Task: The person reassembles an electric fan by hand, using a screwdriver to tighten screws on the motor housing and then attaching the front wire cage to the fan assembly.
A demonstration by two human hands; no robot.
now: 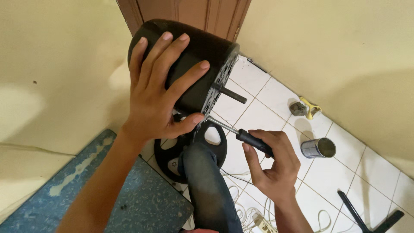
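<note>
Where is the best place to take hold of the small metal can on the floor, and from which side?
Grip the metal can around its round side wall, coming from above. It lies on its side on the white floor tiles, open mouth facing right, apart from other things, so fingers can likely straddle the wall freely.

Floor items — metal tin can (318, 148) on white tiles, yellow-handled tool (305, 108) near wall, white cable coil (248, 213), wooden door (185, 13), blue mat (142, 203)
</note>
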